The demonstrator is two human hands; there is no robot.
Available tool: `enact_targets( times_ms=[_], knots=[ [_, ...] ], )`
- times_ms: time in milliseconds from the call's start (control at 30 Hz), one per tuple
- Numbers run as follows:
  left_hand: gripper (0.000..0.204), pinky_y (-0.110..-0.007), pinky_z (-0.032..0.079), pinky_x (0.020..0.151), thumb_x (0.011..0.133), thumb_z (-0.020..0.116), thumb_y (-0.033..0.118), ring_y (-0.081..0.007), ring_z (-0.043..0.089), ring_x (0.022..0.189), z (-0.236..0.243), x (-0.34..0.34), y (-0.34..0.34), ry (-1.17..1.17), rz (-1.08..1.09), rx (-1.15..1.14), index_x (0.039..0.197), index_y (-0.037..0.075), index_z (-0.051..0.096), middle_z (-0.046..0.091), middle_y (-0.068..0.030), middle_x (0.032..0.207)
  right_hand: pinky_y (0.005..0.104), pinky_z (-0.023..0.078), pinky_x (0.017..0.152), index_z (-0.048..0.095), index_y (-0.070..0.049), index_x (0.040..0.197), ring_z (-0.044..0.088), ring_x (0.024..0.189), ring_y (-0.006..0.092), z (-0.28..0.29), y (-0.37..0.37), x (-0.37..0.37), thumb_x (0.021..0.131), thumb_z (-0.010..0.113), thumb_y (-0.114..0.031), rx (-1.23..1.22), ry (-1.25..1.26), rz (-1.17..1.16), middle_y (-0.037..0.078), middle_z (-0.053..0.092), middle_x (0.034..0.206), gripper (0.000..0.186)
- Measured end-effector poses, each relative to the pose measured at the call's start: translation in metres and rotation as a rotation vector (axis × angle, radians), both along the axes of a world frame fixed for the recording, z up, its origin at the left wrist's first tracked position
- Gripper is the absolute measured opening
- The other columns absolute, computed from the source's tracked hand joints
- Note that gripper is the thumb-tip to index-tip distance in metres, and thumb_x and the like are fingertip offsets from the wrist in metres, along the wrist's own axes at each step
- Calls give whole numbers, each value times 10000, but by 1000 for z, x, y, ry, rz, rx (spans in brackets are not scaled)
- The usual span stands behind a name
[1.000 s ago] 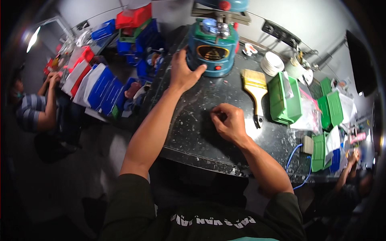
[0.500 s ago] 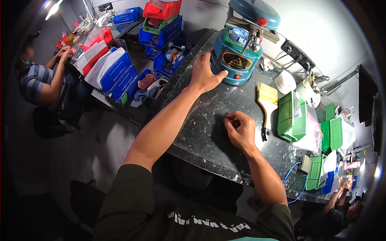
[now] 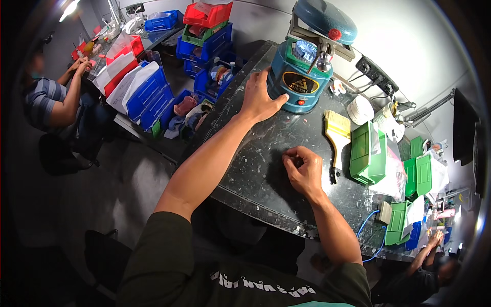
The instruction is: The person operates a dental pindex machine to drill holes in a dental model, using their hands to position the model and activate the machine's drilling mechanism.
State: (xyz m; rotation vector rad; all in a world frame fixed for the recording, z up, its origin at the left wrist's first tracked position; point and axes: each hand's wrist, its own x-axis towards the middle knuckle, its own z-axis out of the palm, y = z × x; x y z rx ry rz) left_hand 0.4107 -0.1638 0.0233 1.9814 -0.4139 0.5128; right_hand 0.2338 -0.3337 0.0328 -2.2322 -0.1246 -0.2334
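Observation:
My left hand [image 3: 260,97] grips the lower left side of a blue benchtop machine [image 3: 286,102], thumb beside its red button and fingers spread along its body. The machine has a green top part, a metal fitting and a raised rounded lid [image 3: 319,18] with a red knob. My right hand [image 3: 304,169] rests on the dark, speckled bench [image 3: 261,169] with fingers curled; whatever they may hold is hidden. A wide paintbrush [image 3: 336,133] lies right of both hands, beside a green bin [image 3: 368,153].
Stacked coloured bins [image 3: 207,43] and a side bench with upright blue bins [image 3: 146,100] stand left, where a person [image 3: 64,110] works seated. White pots [image 3: 360,107], a power strip [image 3: 376,71], green bins and blue cable [image 3: 369,222] line the right. Another person [image 3: 432,258] works far right.
Since a second ago the view has swung, so the bench and machine appear further right and more of the left bench shows. My hands keep much the same places and poses.

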Motion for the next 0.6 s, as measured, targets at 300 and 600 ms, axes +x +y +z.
enact_targets(
  times_ms=[300,600],
  knots=[
    [862,-508,384,1184,799,870,291,-412,492,1371,2,-1,3,8,14,12,1501,-4,466,534,-252,1409,383,564,738,765,3,930,736,795,296,3,2,0,860,741,-106,-22,-9,13,175,749,862,132],
    [873,-497,391,1184,797,869,278,-403,494,1371,3,-3,2,25,9,14,1513,-6,458,534,-248,1408,395,571,734,769,-2,937,738,785,317,4,2,0,860,741,-108,-17,12,7,186,750,866,133]
  ],
)
